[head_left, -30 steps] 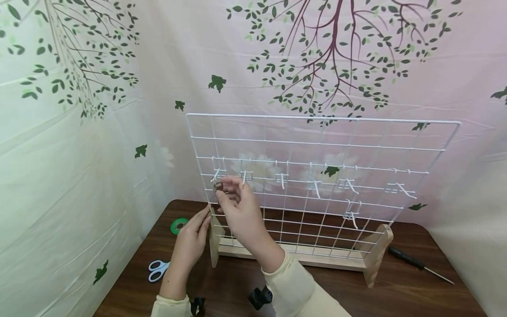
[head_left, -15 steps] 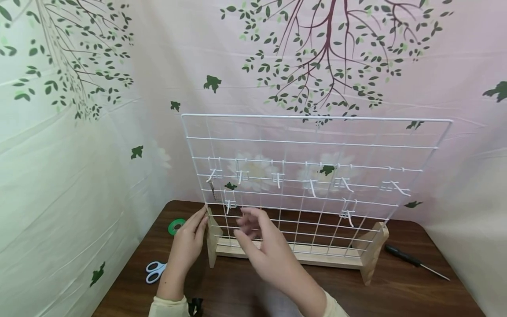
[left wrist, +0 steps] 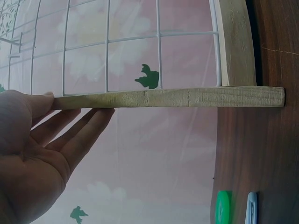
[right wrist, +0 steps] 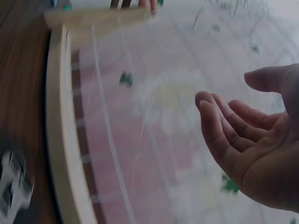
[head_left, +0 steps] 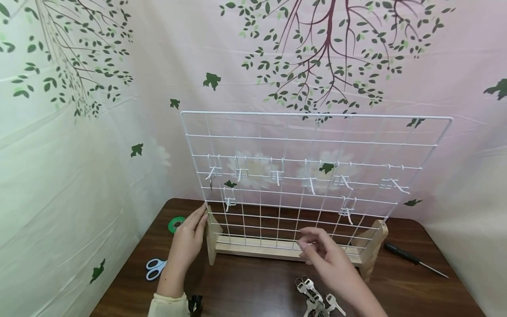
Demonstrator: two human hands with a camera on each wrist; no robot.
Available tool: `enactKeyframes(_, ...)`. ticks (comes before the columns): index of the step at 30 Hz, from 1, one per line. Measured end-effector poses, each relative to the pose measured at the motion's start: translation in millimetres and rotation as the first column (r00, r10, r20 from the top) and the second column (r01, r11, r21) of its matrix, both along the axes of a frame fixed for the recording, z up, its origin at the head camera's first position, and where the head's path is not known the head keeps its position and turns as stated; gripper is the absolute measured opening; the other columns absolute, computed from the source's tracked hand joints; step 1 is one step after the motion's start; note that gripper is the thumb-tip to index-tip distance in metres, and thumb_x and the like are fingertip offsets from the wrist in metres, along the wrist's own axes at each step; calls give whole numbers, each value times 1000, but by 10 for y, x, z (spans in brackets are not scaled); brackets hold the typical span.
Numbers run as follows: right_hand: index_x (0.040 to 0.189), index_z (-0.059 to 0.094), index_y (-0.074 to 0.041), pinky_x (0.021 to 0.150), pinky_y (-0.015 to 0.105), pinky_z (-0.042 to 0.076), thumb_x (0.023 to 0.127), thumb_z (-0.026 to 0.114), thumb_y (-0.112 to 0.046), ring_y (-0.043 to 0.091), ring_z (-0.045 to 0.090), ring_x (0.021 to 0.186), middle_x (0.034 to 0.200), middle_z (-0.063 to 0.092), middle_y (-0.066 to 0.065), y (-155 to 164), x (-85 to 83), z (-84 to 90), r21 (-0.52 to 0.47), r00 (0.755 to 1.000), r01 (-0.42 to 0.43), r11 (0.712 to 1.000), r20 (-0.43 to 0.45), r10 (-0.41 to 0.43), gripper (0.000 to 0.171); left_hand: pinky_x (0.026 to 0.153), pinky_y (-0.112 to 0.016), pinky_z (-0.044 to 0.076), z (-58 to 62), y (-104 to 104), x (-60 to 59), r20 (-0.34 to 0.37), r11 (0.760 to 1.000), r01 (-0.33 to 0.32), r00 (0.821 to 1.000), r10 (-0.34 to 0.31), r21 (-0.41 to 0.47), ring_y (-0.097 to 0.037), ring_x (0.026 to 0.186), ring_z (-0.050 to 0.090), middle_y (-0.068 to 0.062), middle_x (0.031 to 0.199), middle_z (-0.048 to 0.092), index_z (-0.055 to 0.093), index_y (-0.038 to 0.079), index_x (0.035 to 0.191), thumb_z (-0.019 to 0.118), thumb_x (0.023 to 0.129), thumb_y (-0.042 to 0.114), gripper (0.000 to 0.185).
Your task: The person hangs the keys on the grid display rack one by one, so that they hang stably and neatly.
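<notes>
Wooden upright (head_left: 212, 235) of wire grid (head_left: 313, 176) is touched by straight-fingered left hand (head_left: 189, 240); right hand (head_left: 328, 259), loosely curled, empty, is held above keys (head_left: 318, 301) on counter (head_left: 253, 286).

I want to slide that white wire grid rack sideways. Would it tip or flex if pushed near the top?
Probably prone to tipping: the wire grid rack stands tall on two narrow wooden feet. Its thin wires likely flex a little. The left hand touches one foot's upright, suggesting it benefits from steadying.

I can read no text, label, brand or number anywhere here; the backdrop carries only printed leaves and branches
</notes>
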State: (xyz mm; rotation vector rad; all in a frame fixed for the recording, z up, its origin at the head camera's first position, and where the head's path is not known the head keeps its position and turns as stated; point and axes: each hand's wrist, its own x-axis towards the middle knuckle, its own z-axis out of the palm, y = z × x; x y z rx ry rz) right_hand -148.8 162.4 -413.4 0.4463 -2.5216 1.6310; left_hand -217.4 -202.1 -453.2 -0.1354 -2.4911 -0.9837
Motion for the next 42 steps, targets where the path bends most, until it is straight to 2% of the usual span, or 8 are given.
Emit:
enactKeyframes(3,136,61,-6,71,28,64,108,64,-17,1,70,84,114,73,13,195,-64,-142,35,996,15,999,84,-18,30,110,-56,57,5,1,1,10,1000,0,1000,0,1,-36,142,62,-16,156,62,57,11,156,57,112,19,44)
enactKeyframes(7,137,58,2,64,28,62,107,66,-18,-1,64,76,110,71,13,384,-118,-365,120,988,-63,991,145,45,36,111,-56,56,12,-11,2,20,1000,-7,1000,7,-1,-36,142,62,-16,156,61,56,11,156,58,112,19,45)
enactKeyframes(11,134,60,4,64,23,56,105,71,-22,-4,60,76,102,71,5,467,-157,-583,233,981,-137,963,164,100,41,111,-55,57,17,-21,-6,18,1000,-7,1000,7,-6,-36,142,62,-15,156,61,56,11,157,57,112,20,45)
enactKeyframes(16,122,68,-2,71,22,53,96,80,-23,-6,57,85,96,69,-3,493,-226,-807,361,984,-135,923,159,82,35,111,-55,56,18,-22,-22,4,1000,-1,1000,1,-8,-35,142,62,-15,156,61,56,11,156,58,112,20,45)
enactKeyframes(18,118,69,-3,71,22,51,94,81,-20,-5,56,83,95,68,-2,501,-246,-884,368,979,-156,917,181,94,33,111,-55,56,14,-17,-24,-1,1000,-2,1000,2,-10,-36,141,63,-15,156,62,57,11,156,58,112,20,45)
enactKeyframes(25,113,70,-2,67,21,45,88,83,-10,0,53,79,92,65,3,518,-258,-1035,286,950,-201,937,289,116,29,111,-56,56,7,1,-15,-18,1000,0,1000,0,-20,-37,140,63,-16,155,62,58,9,155,58,112,19,44)
enactKeyframes(35,110,71,-2,67,21,46,81,81,-1,2,53,81,93,64,4,480,-276,-1081,275,951,-222,935,272,145,31,111,-55,56,18,-6,-1,-4,1000,-3,1000,3,-17,-36,141,63,-16,156,62,57,10,155,58,112,19,44)
enactKeyframes(42,108,71,-5,67,21,46,77,82,0,3,54,81,92,63,3,452,-292,-1111,311,961,-208,927,241,135,33,111,-55,56,13,-15,3,-11,1000,0,1000,0,-13,-36,141,63,-15,156,62,57,9,155,58,112,19,44)
